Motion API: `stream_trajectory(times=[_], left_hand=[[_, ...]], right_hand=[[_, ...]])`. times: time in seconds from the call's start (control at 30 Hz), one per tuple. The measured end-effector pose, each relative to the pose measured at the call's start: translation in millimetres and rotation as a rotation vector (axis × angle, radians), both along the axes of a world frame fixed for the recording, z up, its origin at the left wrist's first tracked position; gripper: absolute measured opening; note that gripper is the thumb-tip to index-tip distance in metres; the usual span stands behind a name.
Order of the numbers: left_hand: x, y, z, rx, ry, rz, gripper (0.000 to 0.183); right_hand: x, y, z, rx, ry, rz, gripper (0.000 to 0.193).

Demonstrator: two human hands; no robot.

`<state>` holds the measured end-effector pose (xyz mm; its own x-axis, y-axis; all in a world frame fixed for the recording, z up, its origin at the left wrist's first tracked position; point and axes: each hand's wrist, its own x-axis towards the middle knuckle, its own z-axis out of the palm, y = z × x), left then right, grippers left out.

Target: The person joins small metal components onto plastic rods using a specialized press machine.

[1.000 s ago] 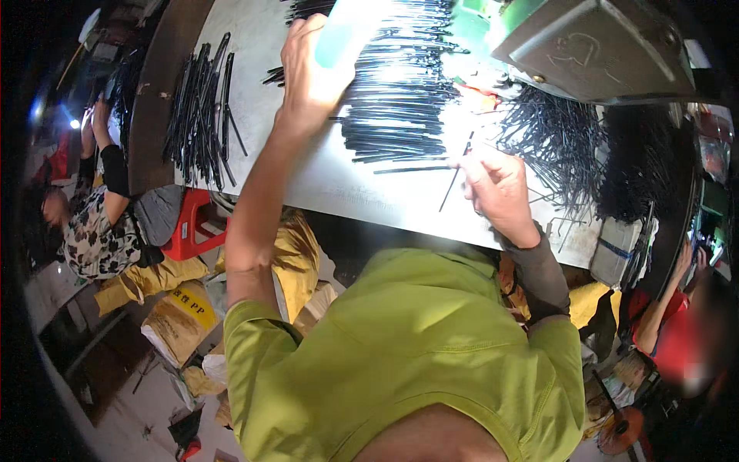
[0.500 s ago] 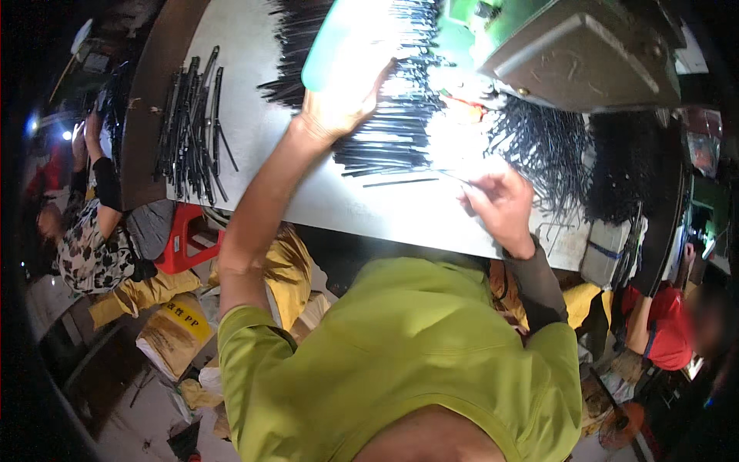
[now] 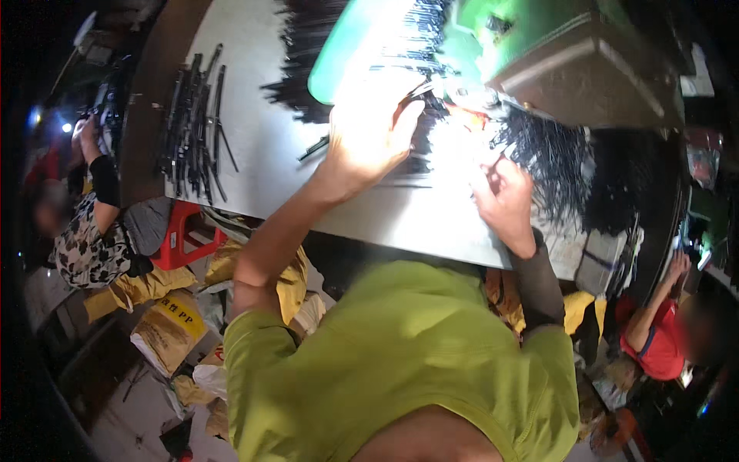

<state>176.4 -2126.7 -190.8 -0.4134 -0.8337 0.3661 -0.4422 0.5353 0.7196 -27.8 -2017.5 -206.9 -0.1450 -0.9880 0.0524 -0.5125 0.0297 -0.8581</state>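
The person in the green shirt (image 3: pixel 408 362) stood at the near edge of the pale counter (image 3: pixel 362 219). On its near right side sat a light block (image 3: pixel 599 260) with a dark band around it. Farther in, the right hand (image 3: pixel 504 202) was raised to the near left of a tangled heap of black strips (image 3: pixel 550 158); its fingers were bent toward the thumb, but glare hid whether they pinched anything. To its left and a little farther, the left hand (image 3: pixel 368 142) reached over a row of black strips (image 3: pixel 423 38), thumb spread away from the other fingers; their tips were washed out, so their grip could not be told. A few stray strips (image 3: pixel 314 148) lay left of that hand, and a loose bundle (image 3: pixel 192 127) lay well apart at far left. Beyond the heap stood a grey machine housing (image 3: pixel 593 77).
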Motion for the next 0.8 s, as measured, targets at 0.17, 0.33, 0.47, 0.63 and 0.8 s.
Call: stream_trajectory(times=[0.17,0.33,0.47,0.63,0.8], left_hand=[[45.3,-23.9,23.6,0.361,0.539,0.255,0.022],[24.0,-14.9,96.1,0.03,0.339,0.178,0.027],[10.4,-19.1,91.7,-0.303,0.189,0.159,0.029],[0.8,-20.2,84.3,-0.45,0.178,0.245,0.024],[2.3,-13.8,85.1,-0.328,0.173,0.304,0.034]], right_hand=[[2.9,13.2,-11.3,0.015,-0.194,-0.044,0.007],[16.4,10.9,-12.4,0.052,-0.355,-0.042,0.009],[26.9,9.6,-1.3,0.057,-0.34,0.063,0.012],[31.0,12.4,-8.6,0.046,-0.379,0.042,0.01],[36.3,16.7,-5.7,0.1,-0.533,-0.022,0.012]])
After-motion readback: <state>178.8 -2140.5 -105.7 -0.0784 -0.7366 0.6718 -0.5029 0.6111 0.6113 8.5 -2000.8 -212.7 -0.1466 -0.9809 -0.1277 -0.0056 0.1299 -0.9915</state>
